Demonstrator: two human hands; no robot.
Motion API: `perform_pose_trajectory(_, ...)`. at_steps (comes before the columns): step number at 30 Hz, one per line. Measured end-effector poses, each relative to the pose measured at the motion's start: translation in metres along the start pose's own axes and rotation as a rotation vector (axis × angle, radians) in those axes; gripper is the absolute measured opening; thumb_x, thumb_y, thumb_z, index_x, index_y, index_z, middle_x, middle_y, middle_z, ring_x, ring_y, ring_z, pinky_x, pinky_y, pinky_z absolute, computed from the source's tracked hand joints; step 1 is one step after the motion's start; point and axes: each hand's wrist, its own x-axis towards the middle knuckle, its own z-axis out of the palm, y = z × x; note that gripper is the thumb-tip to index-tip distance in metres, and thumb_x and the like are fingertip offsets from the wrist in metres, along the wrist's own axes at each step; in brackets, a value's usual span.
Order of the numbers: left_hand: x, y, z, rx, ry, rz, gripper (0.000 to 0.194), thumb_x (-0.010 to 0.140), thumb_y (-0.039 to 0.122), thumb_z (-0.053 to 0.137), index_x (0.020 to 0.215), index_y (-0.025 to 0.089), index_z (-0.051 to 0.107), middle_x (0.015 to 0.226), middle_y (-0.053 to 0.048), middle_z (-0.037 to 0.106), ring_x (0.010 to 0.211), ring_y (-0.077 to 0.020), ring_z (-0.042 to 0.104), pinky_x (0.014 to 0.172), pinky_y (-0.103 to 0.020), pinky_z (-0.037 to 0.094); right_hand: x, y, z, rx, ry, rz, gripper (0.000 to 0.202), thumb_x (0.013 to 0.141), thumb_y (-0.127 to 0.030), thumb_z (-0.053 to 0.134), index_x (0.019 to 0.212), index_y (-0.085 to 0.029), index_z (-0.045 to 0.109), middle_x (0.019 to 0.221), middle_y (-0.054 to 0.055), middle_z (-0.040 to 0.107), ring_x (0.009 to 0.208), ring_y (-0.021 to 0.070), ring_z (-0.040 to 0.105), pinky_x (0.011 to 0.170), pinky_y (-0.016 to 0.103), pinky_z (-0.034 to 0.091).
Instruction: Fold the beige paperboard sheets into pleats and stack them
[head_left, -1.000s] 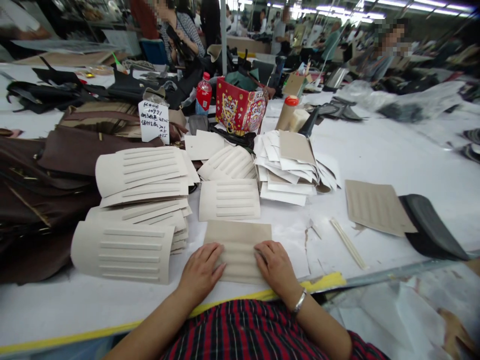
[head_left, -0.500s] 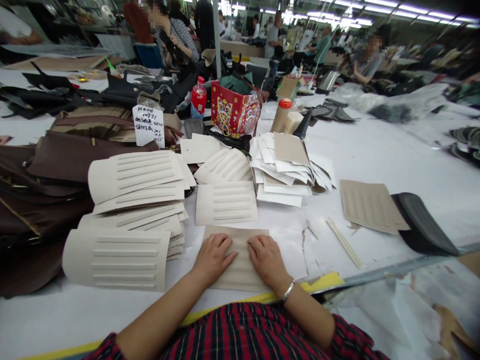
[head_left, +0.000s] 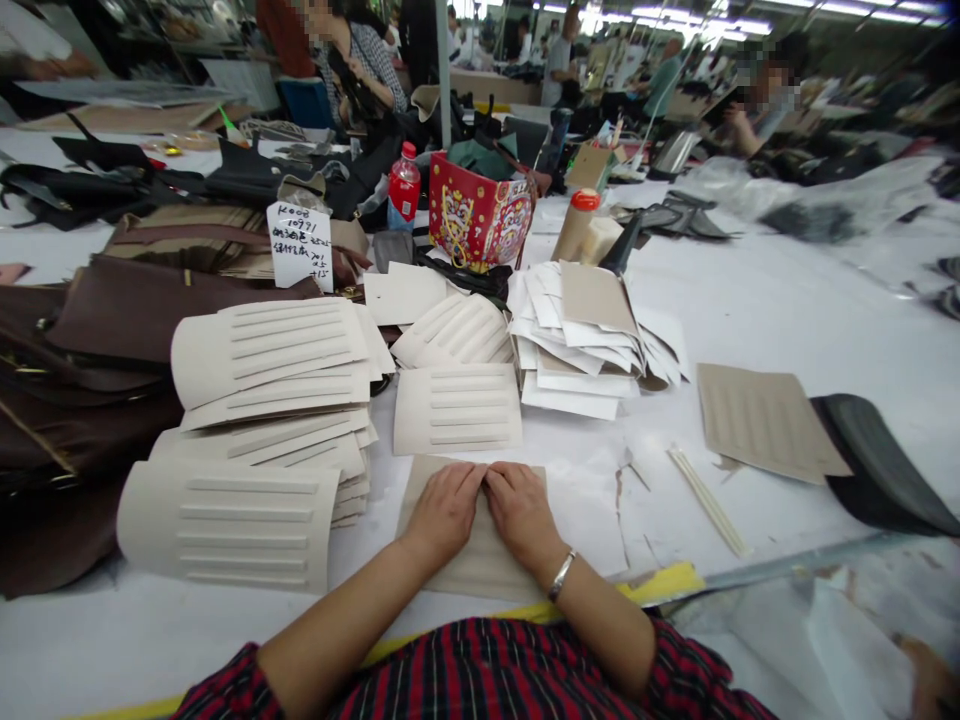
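A tan board sheet (head_left: 510, 572) with faint raised ridges lies on the white table before me. My left hand (head_left: 450, 505) and my right hand (head_left: 517, 510) rest on its upper half. Their fingertips meet at the middle, closed together over a ridge. Both thumbs are mostly hidden, and whatever lies beneath the fingertips does not show. Just beyond the hands lies a pale sheet (head_left: 459, 408) with several raised strips. To the left, similar stripped sheets (head_left: 247, 528) form an overlapping pile.
Thin pale strips (head_left: 706, 502) lie on the right, near another tan sheet (head_left: 765, 415) resting on a curved black piece (head_left: 892, 460). Behind are a stack of white sheets (head_left: 574, 365), a red patterned box (head_left: 480, 215), and a bottle (head_left: 403, 190). Brown leather bags (head_left: 150, 330) crowd the left.
My hands have come together from the sheet's two sides to its middle, fingertips now touching. The view has shifted slightly; the surrounding piles stay put.
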Motion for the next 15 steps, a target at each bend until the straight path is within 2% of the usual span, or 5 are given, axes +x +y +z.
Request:
perform_pose_trajectory(3,0.004,-0.007,0.001,0.042,-0.05,-0.029,0.035,0.081,0.013,0.041,0.116,0.017,0.048,0.109,-0.009,0.055,0.101,-0.0228,0.047,0.087,-0.04,0.042,0.0,0.003,-0.002,-0.022,-0.007,0.04,0.02,0.084,-0.02,0.046,0.102,-0.022,0.056,0.096,0.006,0.056,0.091,0.0197,0.046,0.081,0.036,0.038)
perform_pose_trajectory(9,0.001,-0.024,-0.013,0.116,-0.085,-0.04,0.027,0.084,0.021,0.043,0.108,0.018,0.054,0.106,-0.008,0.055,0.097,-0.0222,0.048,0.086,-0.04,0.043,-0.01,0.02,-0.018,-0.047,0.0,0.12,0.021,0.081,-0.025,0.052,0.101,-0.02,0.056,0.096,0.007,0.055,0.091,0.0211,0.046,0.082,0.038,0.038)
perform_pose_trajectory(12,-0.007,-0.026,-0.017,0.141,-0.09,-0.055,0.032,0.085,0.027,0.043,0.115,0.018,0.05,0.111,-0.009,0.054,0.104,-0.0229,0.048,0.09,-0.041,0.042,-0.022,0.035,-0.027,-0.063,0.009,0.121,0.023,0.082,-0.021,0.049,0.104,-0.02,0.055,0.098,0.007,0.055,0.092,0.0209,0.047,0.083,0.037,0.039)
perform_pose_trajectory(15,-0.02,-0.031,-0.02,0.182,-0.127,-0.029,0.046,0.085,0.033,0.043,0.127,0.014,0.039,0.126,-0.011,0.046,0.117,-0.024,0.04,0.096,-0.041,0.036,-0.035,0.046,-0.035,-0.131,-0.003,0.075,0.035,0.082,-0.01,0.043,0.115,-0.02,0.05,0.107,0.008,0.055,0.097,0.0207,0.047,0.086,0.037,0.039)
